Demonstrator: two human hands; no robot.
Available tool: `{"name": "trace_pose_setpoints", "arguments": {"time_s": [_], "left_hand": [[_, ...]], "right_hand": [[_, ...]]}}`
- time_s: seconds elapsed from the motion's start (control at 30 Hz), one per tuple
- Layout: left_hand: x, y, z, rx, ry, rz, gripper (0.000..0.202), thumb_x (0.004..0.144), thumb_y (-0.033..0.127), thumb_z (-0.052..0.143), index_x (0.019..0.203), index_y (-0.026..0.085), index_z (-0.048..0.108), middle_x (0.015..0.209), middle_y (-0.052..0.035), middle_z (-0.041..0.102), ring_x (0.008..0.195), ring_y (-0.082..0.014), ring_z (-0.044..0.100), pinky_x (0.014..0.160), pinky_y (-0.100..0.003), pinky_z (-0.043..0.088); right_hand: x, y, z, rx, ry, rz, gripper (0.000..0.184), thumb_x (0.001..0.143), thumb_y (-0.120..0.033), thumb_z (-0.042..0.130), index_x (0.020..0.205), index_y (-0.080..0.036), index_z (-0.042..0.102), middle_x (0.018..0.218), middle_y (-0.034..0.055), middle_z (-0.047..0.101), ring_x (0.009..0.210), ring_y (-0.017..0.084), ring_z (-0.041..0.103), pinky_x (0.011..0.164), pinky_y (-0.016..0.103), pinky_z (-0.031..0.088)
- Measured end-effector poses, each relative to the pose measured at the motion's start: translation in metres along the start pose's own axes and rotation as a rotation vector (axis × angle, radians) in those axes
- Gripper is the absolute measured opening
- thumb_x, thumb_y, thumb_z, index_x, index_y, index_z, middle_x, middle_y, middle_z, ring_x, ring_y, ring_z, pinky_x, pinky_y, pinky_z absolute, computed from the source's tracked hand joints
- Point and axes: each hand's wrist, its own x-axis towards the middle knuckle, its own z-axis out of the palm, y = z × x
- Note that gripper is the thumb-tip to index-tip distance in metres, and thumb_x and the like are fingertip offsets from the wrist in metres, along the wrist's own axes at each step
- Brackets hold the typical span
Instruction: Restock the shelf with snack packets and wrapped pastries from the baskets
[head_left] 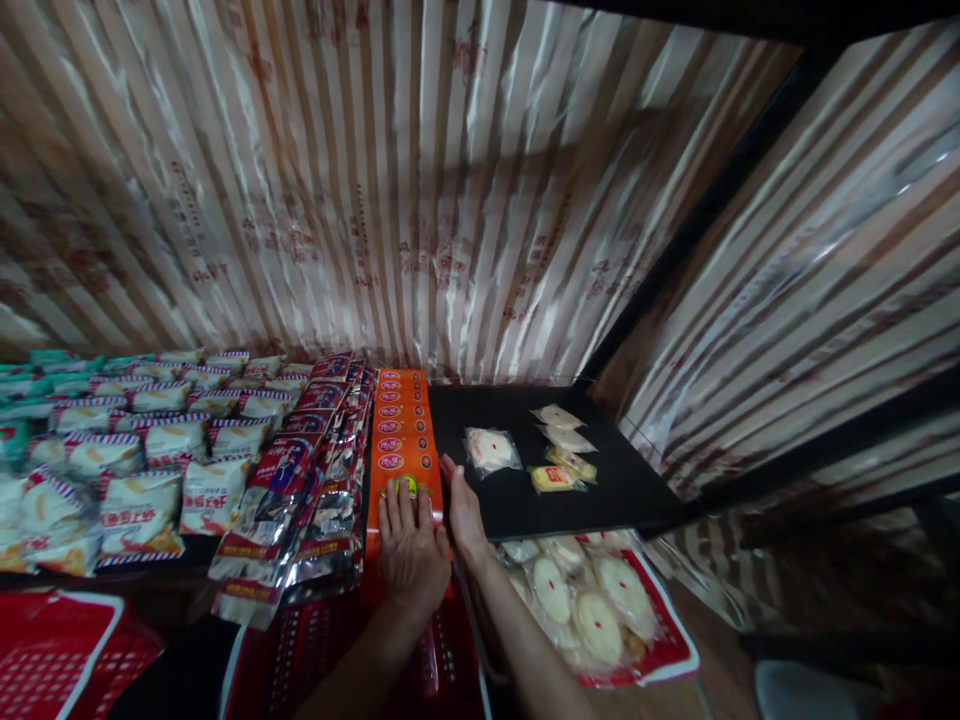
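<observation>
A row of orange snack packs stands on a black shelf, running from the front edge to the back wall. My left hand lies flat on the frontmost orange pack, fingers stretched forward. My right hand is held edge-on against the right side of the same row, fingers straight and together. Neither hand grips anything. To the right of my hands, a clear-wrapped round cake and a small yellow packet lie on the bare shelf.
Dark red foil packs stand left of the orange row, then white striped snack bags. A red basket holds wrapped round cakes below the shelf. Another red basket sits lower left. Striped paper lines the walls.
</observation>
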Motion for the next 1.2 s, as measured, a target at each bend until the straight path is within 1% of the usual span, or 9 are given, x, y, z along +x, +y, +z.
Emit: {"name": "trace_pose_setpoints", "arguments": {"time_s": [0.23, 0.37, 0.63, 0.77, 0.83, 0.9, 1.03, 1.1, 1.2], "left_hand": [[-0.009, 0.001, 0.011, -0.018, -0.081, -0.069, 0.057, 0.079, 0.031, 0.046, 0.135, 0.016, 0.044, 0.145, -0.0095, 0.037, 0.139, -0.0307, 0.018, 0.113, -0.047, 0.016], [-0.01, 0.006, 0.012, -0.007, -0.071, -0.101, 0.059, 0.078, 0.03, 0.046, 0.135, 0.014, 0.043, 0.146, -0.0108, 0.035, 0.139, -0.0311, 0.016, 0.114, -0.048, 0.013], [-0.011, 0.004, 0.016, -0.013, -0.061, -0.084, 0.061, 0.078, 0.031, 0.047, 0.137, 0.016, 0.041, 0.148, -0.0089, 0.032, 0.14, -0.0305, 0.012, 0.114, -0.047, 0.012], [-0.013, 0.002, 0.015, -0.016, -0.079, -0.072, 0.06, 0.077, 0.031, 0.047, 0.135, 0.016, 0.043, 0.148, -0.0087, 0.032, 0.14, -0.0301, 0.013, 0.114, -0.047, 0.011], [-0.013, 0.001, 0.015, -0.029, -0.08, -0.065, 0.061, 0.077, 0.031, 0.047, 0.136, 0.017, 0.042, 0.148, -0.0084, 0.032, 0.14, -0.0304, 0.012, 0.114, -0.048, 0.011], [-0.012, 0.0, 0.014, -0.05, -0.063, -0.054, 0.062, 0.077, 0.031, 0.048, 0.137, 0.017, 0.041, 0.149, -0.0082, 0.03, 0.14, -0.0306, 0.011, 0.114, -0.049, 0.011], [-0.012, -0.001, 0.009, -0.122, -0.014, -0.016, 0.058, 0.077, 0.029, 0.05, 0.134, 0.015, 0.045, 0.148, -0.0096, 0.032, 0.14, -0.0305, 0.014, 0.114, -0.049, 0.013], [-0.015, 0.0, 0.005, -0.177, 0.029, 0.007, 0.055, 0.077, 0.026, 0.05, 0.131, 0.015, 0.048, 0.147, -0.0093, 0.034, 0.14, -0.0294, 0.015, 0.114, -0.049, 0.016], [-0.029, 0.004, -0.001, -0.254, 0.076, 0.061, 0.05, 0.079, 0.02, 0.046, 0.128, 0.012, 0.051, 0.146, -0.011, 0.035, 0.14, -0.0286, 0.016, 0.113, -0.05, 0.02]], "right_hand": [[0.004, 0.0, 0.001, -0.078, -0.019, -0.002, 0.071, 0.085, -0.067, 0.025, 0.131, -0.018, 0.049, 0.137, 0.0079, 0.048, 0.13, 0.02, 0.04, 0.11, 0.039, 0.028], [0.003, -0.003, 0.002, -0.09, -0.025, 0.001, 0.072, 0.085, -0.068, 0.025, 0.13, -0.018, 0.051, 0.136, 0.0082, 0.049, 0.13, 0.021, 0.041, 0.11, 0.039, 0.028], [0.001, -0.007, 0.002, -0.155, -0.016, 0.016, 0.077, 0.085, -0.069, 0.02, 0.131, -0.015, 0.05, 0.136, 0.0105, 0.05, 0.128, 0.022, 0.043, 0.109, 0.038, 0.029], [0.0, -0.013, 0.003, -0.223, -0.011, -0.008, 0.075, 0.084, -0.069, 0.023, 0.128, -0.017, 0.054, 0.132, 0.0095, 0.053, 0.128, 0.021, 0.042, 0.111, 0.037, 0.026], [-0.001, -0.015, 0.004, -0.203, 0.002, -0.009, 0.074, 0.083, -0.069, 0.026, 0.126, -0.017, 0.055, 0.132, 0.0092, 0.054, 0.128, 0.022, 0.042, 0.111, 0.037, 0.025], [-0.003, -0.015, 0.003, -0.119, 0.008, 0.0, 0.074, 0.082, -0.07, 0.03, 0.127, -0.016, 0.055, 0.134, 0.0095, 0.052, 0.127, 0.023, 0.043, 0.11, 0.038, 0.027], [-0.019, -0.01, -0.002, 0.112, 0.076, -0.007, 0.071, 0.08, -0.068, 0.039, 0.123, -0.015, 0.056, 0.132, 0.012, 0.053, 0.119, 0.024, 0.051, 0.103, 0.039, 0.038], [-0.036, -0.007, -0.007, 0.175, 0.147, -0.025, 0.068, 0.081, -0.067, 0.041, 0.12, -0.014, 0.058, 0.127, 0.0134, 0.057, 0.113, 0.024, 0.055, 0.098, 0.039, 0.042], [-0.071, -0.001, -0.018, 0.17, 0.226, 0.0, 0.062, 0.083, -0.063, 0.041, 0.119, -0.016, 0.057, 0.119, 0.0132, 0.062, 0.102, 0.022, 0.061, 0.091, 0.038, 0.046]]}}
